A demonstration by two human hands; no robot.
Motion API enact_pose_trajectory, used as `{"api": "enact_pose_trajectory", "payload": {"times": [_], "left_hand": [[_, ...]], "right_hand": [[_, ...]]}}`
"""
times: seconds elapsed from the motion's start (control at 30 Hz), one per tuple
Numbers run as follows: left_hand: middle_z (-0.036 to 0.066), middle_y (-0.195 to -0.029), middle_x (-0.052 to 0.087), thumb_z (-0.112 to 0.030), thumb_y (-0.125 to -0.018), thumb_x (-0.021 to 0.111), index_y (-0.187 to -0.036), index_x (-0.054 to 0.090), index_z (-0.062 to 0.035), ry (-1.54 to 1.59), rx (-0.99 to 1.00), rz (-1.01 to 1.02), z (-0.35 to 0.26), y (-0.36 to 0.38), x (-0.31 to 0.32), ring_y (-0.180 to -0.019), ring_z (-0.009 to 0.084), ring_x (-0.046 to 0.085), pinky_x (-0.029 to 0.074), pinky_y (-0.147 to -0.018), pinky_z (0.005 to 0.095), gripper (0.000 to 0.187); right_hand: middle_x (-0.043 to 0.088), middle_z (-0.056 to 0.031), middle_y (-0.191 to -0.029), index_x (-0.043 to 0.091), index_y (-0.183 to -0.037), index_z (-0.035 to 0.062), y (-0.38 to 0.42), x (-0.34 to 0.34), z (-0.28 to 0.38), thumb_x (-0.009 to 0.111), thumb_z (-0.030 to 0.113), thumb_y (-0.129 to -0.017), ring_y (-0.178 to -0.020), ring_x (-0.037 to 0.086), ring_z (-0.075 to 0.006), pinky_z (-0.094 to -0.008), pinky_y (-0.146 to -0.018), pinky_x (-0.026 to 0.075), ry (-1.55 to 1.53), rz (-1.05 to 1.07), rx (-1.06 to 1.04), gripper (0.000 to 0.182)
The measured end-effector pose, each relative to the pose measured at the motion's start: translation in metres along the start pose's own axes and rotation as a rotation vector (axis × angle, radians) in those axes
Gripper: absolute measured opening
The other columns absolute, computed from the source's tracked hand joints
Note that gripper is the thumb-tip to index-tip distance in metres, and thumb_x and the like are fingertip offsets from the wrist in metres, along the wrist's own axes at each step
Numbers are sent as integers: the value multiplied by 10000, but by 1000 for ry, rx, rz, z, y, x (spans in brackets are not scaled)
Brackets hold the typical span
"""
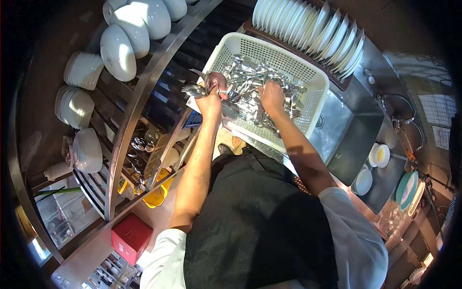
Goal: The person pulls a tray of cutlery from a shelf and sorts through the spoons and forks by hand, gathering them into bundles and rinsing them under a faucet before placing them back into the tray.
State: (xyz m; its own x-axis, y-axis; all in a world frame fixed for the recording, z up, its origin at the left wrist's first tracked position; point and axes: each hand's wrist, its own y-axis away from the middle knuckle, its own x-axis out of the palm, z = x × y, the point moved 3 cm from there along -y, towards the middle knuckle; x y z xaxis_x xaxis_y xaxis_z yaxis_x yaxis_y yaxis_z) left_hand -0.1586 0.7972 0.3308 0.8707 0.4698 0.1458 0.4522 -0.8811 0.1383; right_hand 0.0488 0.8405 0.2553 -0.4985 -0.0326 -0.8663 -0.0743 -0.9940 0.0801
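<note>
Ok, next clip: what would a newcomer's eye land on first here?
Probably the white perforated basket at top centre, heaped with shiny cutlery. Both hands are in it: the left hand lifts a bunch of spoons in a closed grip at the basket's left edge, and the right hand digs into the pile. Behind the basket stands a row of white plates on edge, and white bowls fill the curved rack at left.

we count one white basket (315, 89) of cutlery and one red box (131, 237) at lower left. we see two hands in the basket.
</note>
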Motion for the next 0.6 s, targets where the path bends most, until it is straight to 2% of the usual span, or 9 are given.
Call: {"api": "enact_pose_trajectory", "payload": {"times": [0.03, 0.13, 0.3, 0.43, 0.47, 0.5, 0.53, 0.57, 0.6], "left_hand": [[117, -855, 671, -41, -976, 645, -1123, 594, 27, -1, 10, 23, 3, -1, -2, -619, 192, 647, 524, -566, 301, 169], [114, -866, 674, -46, -973, 653, -1109, 603, 34, -24, -15, -20, 9, 2, 0, -607, 188, 641, 517, -550, 292, 165], [115, -872, 670, -28, -946, 683, -1200, 592, 57, -4, -76, 38, 16, 9, 17, -552, 155, 605, 481, -508, 262, 283], [87, -823, 648, -19, -939, 684, -1190, 606, 36, 50, -60, 104, 14, 11, 38, -524, 130, 581, 446, -462, 249, 269], [63, -717, 614, 5, -940, 663, -943, 618, 3, 2, -46, 102, 8, 11, 43, -474, 128, 550, 420, -446, 277, 45], [64, -719, 615, 0, -942, 663, -940, 619, 2, -25, -58, 100, 1, 11, 47, -469, 128, 546, 417, -440, 276, 45], [64, -720, 617, -5, -943, 664, -937, 619, 1, -52, -70, 91, -1, 11, 48, -463, 127, 542, 414, -435, 274, 45], [93, -777, 636, 5, -953, 639, -1006, 578, -33, -34, -58, 161, 11, 1, 45, -555, 145, 587, 445, -457, 263, 90], [90, -773, 631, -38, -975, 642, -986, 562, -65, -74, -45, 192, 9, -2, 44, -571, 148, 595, 433, -450, 260, 85]], "right_hand": [[700, -259, -969, 705, -914, -21, 0, 6, 1, 715, 198, -908, -958, 700, -417, -493, -846, 571, 21, -70, -29, 219], [705, -245, -988, 711, -925, -13, 1, 3, 0, 691, 148, -899, -956, 702, -414, -495, -853, 568, -7, -6, 19, 164], [703, -298, -932, 730, -865, -25, -17, -1, -13, 609, 169, -876, -913, 685, -472, -517, -854, 560, -126, 39, 21, 229], [708, -276, -882, 747, -853, 7, -15, -32, -36, 630, 141, -866, -851, 697, -456, -524, -823, 558, -58, 1, -58, 178], [711, -261, -874, 746, -859, 14, -7, -50, -51, 655, 148, -866, -829, 700, -439, -511, -786, 554, -161, -8, -108, 162], [714, -246, -867, 746, -866, 21, 7, -83, -62, 680, 156, -866, -807, 703, -422, -497, -750, 550, -261, -14, -163, 150], [698, -200, -794, 723, -868, 21, 22, -120, -75, 722, 195, -863, -684, 673, -340, -453, -656, 510, -314, 20, -121, 173], [641, -117, -687, 696, -861, 9, 43, -164, -94, 721, 216, -894, -600, 579, -219, -389, -581, 455, -338, 47, -54, 210], [555, -23, -642, 669, -828, 23, 59, -197, -138, 709, 215, -923, -593, 507, -121, -325, -551, 414, -444, 154, 96, 218]]}}
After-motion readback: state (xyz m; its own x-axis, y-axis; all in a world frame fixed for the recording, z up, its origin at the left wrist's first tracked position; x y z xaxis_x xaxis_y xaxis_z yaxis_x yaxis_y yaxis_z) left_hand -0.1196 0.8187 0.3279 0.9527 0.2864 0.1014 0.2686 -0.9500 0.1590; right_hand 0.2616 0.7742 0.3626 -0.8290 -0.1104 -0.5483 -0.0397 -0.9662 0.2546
